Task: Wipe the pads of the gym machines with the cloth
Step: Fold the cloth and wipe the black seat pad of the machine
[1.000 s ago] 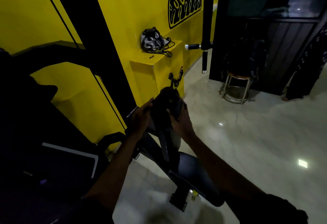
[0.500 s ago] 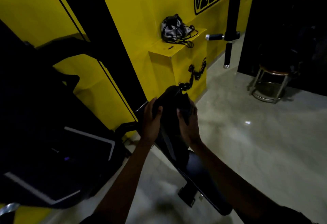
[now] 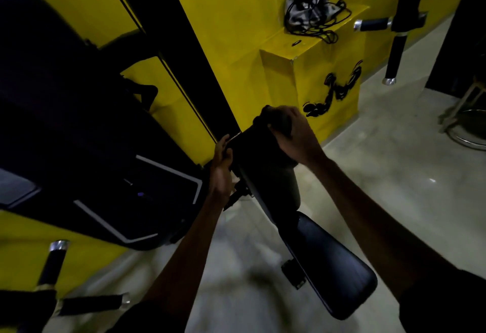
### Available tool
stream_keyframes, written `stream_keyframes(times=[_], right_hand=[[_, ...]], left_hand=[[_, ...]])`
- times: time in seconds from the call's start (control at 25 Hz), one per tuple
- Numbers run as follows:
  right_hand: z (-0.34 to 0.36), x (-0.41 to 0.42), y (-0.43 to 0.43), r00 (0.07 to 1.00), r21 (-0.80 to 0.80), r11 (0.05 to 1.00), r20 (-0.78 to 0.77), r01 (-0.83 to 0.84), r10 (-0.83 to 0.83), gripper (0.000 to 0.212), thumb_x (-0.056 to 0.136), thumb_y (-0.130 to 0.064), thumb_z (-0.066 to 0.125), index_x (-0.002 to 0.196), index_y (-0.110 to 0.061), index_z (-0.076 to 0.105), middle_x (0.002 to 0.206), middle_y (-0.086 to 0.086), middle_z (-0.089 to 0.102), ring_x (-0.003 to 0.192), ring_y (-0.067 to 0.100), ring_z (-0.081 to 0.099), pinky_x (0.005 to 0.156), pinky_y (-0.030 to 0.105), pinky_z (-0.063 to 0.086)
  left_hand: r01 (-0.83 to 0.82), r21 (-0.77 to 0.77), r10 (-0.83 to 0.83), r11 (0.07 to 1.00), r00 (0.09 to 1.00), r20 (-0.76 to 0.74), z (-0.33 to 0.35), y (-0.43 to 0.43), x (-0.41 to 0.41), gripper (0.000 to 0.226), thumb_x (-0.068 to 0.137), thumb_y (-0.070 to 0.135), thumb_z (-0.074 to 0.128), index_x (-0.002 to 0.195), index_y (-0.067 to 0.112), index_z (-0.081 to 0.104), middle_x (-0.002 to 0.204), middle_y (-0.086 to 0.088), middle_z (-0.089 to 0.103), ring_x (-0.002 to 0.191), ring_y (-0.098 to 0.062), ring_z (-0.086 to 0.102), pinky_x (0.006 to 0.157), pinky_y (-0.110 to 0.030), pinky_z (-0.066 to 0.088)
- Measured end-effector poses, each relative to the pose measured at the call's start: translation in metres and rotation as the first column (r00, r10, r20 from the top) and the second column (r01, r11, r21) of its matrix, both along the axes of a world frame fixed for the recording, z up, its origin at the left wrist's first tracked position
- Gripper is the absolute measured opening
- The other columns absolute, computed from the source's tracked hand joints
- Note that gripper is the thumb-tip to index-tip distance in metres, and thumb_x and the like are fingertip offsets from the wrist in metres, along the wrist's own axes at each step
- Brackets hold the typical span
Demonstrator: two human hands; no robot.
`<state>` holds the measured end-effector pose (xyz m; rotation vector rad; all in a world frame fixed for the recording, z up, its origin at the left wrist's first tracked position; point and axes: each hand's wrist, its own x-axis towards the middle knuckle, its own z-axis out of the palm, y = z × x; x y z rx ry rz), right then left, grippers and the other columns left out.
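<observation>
Head view: the back pad (image 3: pixel 263 167) is a narrow black padded slab, smooth and dimly lit, just below the yellow ledge (image 3: pixel 310 77). Its long axis runs from its top end, nearest the ledge, down and away to the glossy seat pad (image 3: pixel 334 261). The right hand (image 3: pixel 292 135) curls over a dark bunched cloth (image 3: pixel 273 122) on the pad's top. The left hand (image 3: pixel 222 164) grips the pad's side edge, farther from the ledge.
</observation>
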<state>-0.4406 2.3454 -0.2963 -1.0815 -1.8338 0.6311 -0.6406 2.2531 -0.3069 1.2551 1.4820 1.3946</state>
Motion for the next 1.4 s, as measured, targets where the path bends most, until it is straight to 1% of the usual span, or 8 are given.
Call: stream_keyframes(times=[0.08,0.28,0.52,0.68,0.88,1.12,1.28,1.4], right_hand=[[0.003,0.008,0.008,0.999,-0.109,0.994,-0.036,-0.031,0.027,0.042,0.087,-0.05,0.057,0.116,-0.02,0.059,0.118,0.007,0.058,0.109,0.032,0.06,0.083,0.042,0.05],[0.02,-0.017,-0.019,0.91,0.344,0.939,0.386,0.01,-0.151,0.041,0.086,-0.046,0.06,0.119,-0.021,0.059,0.128,0.002,0.058,0.126,0.036,0.046,0.092,0.049,0.038],[0.007,-0.022,-0.06,0.915,0.324,0.946,0.389,-0.029,-0.105,0.045,0.082,-0.035,0.06,0.125,-0.023,0.058,0.134,-0.001,0.053,0.137,0.033,0.036,0.103,0.051,0.032],[0.028,-0.055,-0.065,0.905,0.268,0.954,0.36,0.133,-0.227,0.026,0.086,-0.034,0.056,0.107,-0.02,0.062,0.117,0.0,0.06,0.127,0.034,0.046,0.1,0.053,0.037],[0.004,-0.068,-0.096,0.869,0.366,0.93,0.447,0.035,-0.209,0.054,0.08,-0.031,0.062,0.133,-0.028,0.055,0.141,-0.004,0.049,0.141,0.033,0.031,0.106,0.056,0.032],[-0.056,-0.077,-0.116,0.82,0.498,0.866,0.475,0.047,-0.319,0.066,0.075,-0.028,0.064,0.141,-0.028,0.053,0.153,-0.004,0.038,0.146,0.037,0.021,0.113,0.059,0.027],[-0.098,-0.079,-0.125,0.933,0.28,0.907,0.088,0.314,-0.35,0.064,0.087,-0.019,0.063,0.147,-0.03,0.044,0.152,-0.002,0.039,0.145,0.031,0.032,0.108,0.058,0.038],[-0.086,-0.087,-0.12,0.791,-0.162,0.878,-0.383,0.451,-0.477,0.051,0.098,-0.023,0.06,0.147,-0.025,0.046,0.148,-0.006,0.048,0.141,0.014,0.042,0.109,0.049,0.043]], left_hand=[[-0.027,-0.05,0.03,0.998,0.997,0.073,0.001,-0.002,0.001,0.04,0.105,0.027,0.041,0.139,0.009,0.049,0.138,-0.008,0.057,0.127,-0.017,0.056,0.101,-0.038,0.05],[-0.074,-0.222,0.097,0.972,0.99,0.098,0.004,0.004,-0.011,0.035,0.104,0.017,0.042,0.132,0.002,0.059,0.097,-0.001,0.072,0.083,-0.008,0.068,0.066,-0.022,0.051],[0.076,-0.32,-0.03,0.945,0.989,0.147,0.03,0.009,-0.036,0.029,0.104,0.027,0.044,0.109,0.013,0.069,0.098,-0.002,0.076,0.093,-0.026,0.07,0.078,-0.034,0.058],[0.099,-0.377,-0.034,0.921,0.984,0.175,0.036,0.017,-0.057,0.071,0.084,0.071,0.054,0.113,0.008,0.072,0.127,-0.023,0.063,0.117,-0.047,0.058,0.106,-0.062,0.041],[0.239,-0.422,-0.159,0.874,0.963,0.217,0.052,0.018,-0.069,0.096,0.083,0.084,0.032,0.127,0.005,0.064,0.128,-0.028,0.053,0.117,-0.044,0.048,0.095,-0.049,0.036],[0.362,-0.379,-0.336,0.852,0.932,0.136,0.058,0.017,-0.067,0.087,0.095,0.072,0.013,0.126,0.008,0.063,0.112,-0.019,0.068,0.108,-0.033,0.065,0.091,-0.04,0.05],[0.339,-0.253,-0.312,0.906,0.94,0.141,0.035,0.008,-0.052,0.057,0.107,0.048,0.018,0.116,0.019,0.066,0.108,0.001,0.074,0.105,-0.016,0.068,0.095,-0.038,0.051],[0.366,-0.184,-0.347,0.912,0.929,0.127,0.005,-0.002,-0.038,0.047,0.103,0.052,0.035,0.138,0.026,0.053,0.138,0.0,0.059,0.129,-0.019,0.054,0.111,-0.044,0.04]])
